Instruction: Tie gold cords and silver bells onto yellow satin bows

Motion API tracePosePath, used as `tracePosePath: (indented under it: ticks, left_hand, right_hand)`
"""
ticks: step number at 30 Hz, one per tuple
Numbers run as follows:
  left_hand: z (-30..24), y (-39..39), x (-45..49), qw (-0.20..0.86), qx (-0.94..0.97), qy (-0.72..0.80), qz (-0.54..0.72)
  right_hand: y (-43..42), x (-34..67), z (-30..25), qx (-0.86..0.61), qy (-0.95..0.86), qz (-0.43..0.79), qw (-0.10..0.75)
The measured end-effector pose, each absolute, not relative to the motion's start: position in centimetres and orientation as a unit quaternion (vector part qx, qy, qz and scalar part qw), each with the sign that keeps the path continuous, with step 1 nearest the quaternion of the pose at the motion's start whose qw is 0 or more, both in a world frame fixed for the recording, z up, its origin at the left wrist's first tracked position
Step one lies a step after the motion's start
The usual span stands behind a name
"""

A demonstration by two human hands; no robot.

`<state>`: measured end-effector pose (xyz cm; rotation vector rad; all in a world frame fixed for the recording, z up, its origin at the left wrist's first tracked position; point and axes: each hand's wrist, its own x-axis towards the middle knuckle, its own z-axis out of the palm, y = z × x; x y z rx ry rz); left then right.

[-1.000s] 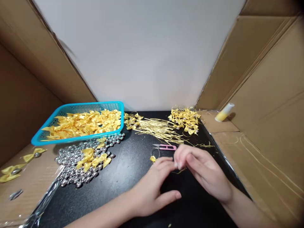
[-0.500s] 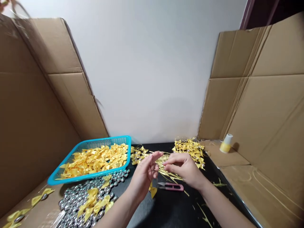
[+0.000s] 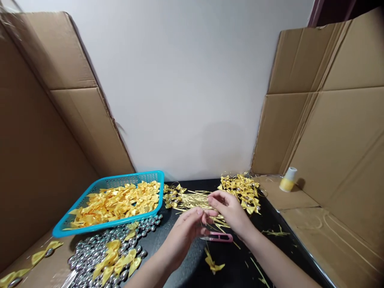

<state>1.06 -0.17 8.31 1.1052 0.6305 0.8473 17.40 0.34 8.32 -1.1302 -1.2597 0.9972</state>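
Note:
My left hand [image 3: 187,232] is over the middle of the black tabletop, thumb and fingers bent together in a pinch. Below it a yellow ribbon bow [image 3: 213,265] appears to hang, with a faint line running up towards the fingers. My right hand [image 3: 229,210] is just to the right and slightly farther away, its thumb and forefinger pinched. Whatever is between those fingertips is too small to see. Gold tie strips [image 3: 195,199] lie behind both hands. Pink thread snips [image 3: 220,237] rest beneath them, the blades partly covered by my left hand.
A turquoise basket [image 3: 162,188] holds many yellow bows at the left. Silver beads [image 3: 90,250] are spread before it, with several bows on top. Finished-looking bows with beads [image 3: 241,190] are piled back right. A thread cone [image 3: 288,180] stands on cardboard [image 3: 303,224] at the right.
The yellow bow has swung right and nearer to me, out from behind my left wrist. My left hand has moved slightly right and lower; its fingers have bent inward. The view shifted slightly.

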Motion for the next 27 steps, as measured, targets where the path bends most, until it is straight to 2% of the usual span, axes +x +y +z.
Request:
tracePosePath:
  ticks: [5, 8, 16, 19, 27]
  left_hand:
    - [7.9, -0.1, 0.6, 0.644, 0.528, 0.316, 0.455]
    - [7.9, -0.4, 0.7, 0.589, 0.571, 0.302, 0.485]
    - [7.1, -0.9, 1.1, 0.486, 0.644, 0.316, 0.499]
    - [6.8, -1.3, 1.5, 0.504, 0.624, 0.326, 0.5]
    - [6.1, -1.6, 2.0, 0.605, 0.493, 0.341, 0.524]
  right_hand:
    - [-1.7, 17.3, 8.8, -0.462, -0.661, 0.231, 0.544]
    - [-2.6, 16.1, 8.4, -0.457, -0.682, 0.188, 0.539]
    - [-3.2, 13.4, 5.5, -0.469, -0.522, 0.33, 0.631]
    - [-3.3, 12.8, 4.4, -0.471, -0.45, 0.366, 0.665]
    - [-3.0, 12.3, 3.4, -0.469, -0.365, 0.419, 0.687]
